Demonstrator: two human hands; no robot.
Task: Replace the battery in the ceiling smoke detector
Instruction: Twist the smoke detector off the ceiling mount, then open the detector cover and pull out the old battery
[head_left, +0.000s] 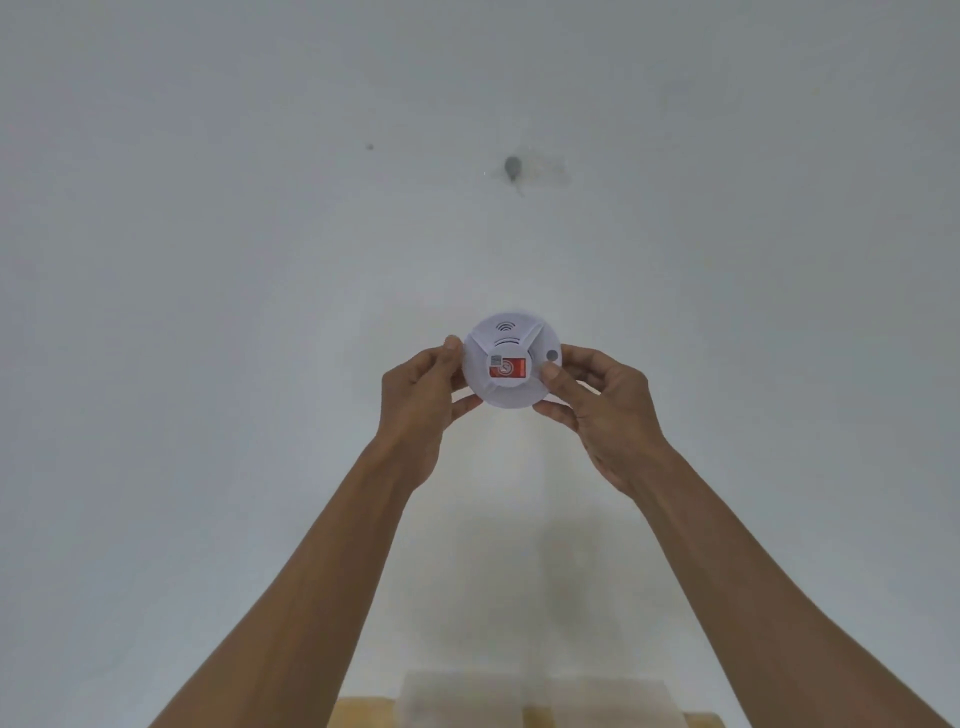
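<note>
The round white smoke detector (511, 361) sits a little below the middle of the view, held up against the pale ceiling (260, 234) by both raised arms. Its face carries a small set of curved sound slots near the top, a red label (509, 369) at the centre and a grey round button (551, 356) toward its right rim. The left hand (423, 402) clasps the left edge – thumb tip over the rim at the upper left, fingers curled under the lower left. The right hand (597, 410) is closed on the right edge, its thumb pressed on the face just beside the label and below the button, the other fingers wrapped behind the rim. Whether the detector touches the ceiling or is held just off it cannot be told. Well above it a dark grey mark (511, 169) shows on the ceiling with a faint smudge to its right, and a smaller dark speck (370, 147) lies farther left. Nothing lies across the detector's face but the two thumbs. At the bottom edge, between the forearms, a yellowish wooden surface (363, 714) shows with a pale translucent box-like shape (519, 696) – too blurred to make out
</note>
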